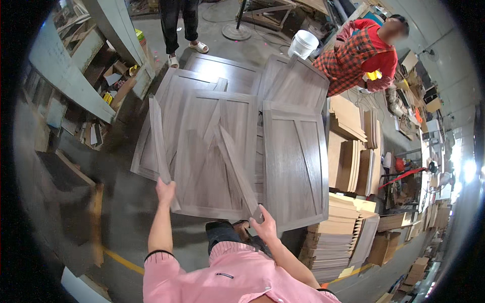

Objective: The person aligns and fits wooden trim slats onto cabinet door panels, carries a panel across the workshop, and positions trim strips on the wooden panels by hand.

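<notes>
In front of me lie several grey wood-grain cabinet door panels (290,166) with raised frames and slanted strips. My left hand (165,192) is closed around the near end of a long narrow grey wood strip (158,136), which reaches away over the left side of the panels. A second slanted strip (235,169) has its near end in my right hand (263,225), whose fingers are closed on it at the panels' near edge. Between both strips is the face of the middle panel (194,156). Another loose strip (214,118) rests across that panel's far part.
A person in a red top and checked apron (348,55) stands at the far right by a white bucket (304,43). Someone's legs (179,25) show at the far left. Stacked boards (336,232) line the right. Shelving with scraps (108,76) stands left.
</notes>
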A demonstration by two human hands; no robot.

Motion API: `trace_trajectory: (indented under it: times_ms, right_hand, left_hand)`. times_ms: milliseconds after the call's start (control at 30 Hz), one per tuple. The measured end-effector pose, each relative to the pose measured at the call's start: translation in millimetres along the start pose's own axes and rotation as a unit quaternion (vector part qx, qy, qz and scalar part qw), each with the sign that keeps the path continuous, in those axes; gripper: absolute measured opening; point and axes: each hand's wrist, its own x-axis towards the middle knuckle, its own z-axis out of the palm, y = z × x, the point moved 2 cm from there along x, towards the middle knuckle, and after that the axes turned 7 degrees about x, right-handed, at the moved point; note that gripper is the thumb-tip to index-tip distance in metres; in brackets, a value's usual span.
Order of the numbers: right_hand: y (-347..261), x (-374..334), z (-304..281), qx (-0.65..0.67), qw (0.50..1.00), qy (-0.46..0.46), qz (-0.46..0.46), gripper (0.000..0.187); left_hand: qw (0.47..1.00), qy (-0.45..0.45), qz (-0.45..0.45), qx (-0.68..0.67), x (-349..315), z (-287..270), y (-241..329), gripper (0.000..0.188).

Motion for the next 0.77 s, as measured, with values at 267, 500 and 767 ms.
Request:
trace_trajectory:
  times_ms: [267, 500, 767]
  right_hand:
    - [-14, 23, 24, 0.041, 0.995, 0.049, -0.071, 0.069]
    - [7, 48, 74, 0.083, 0.995, -0.042, 0.028, 0.061]
    - [39, 44, 78, -0.036, 0.992, -0.105, -0.051, 0.05]
  left_hand:
    - [0.981, -0.143, 0.002, -0.13, -143, 62, 72, 0.051]
    - [0.858, -0.365, -0.183, -0.311, -179, 180, 28, 0.079]
    - [0.865, -0.393, -0.158, -0.27, -183, 178, 48, 0.061]
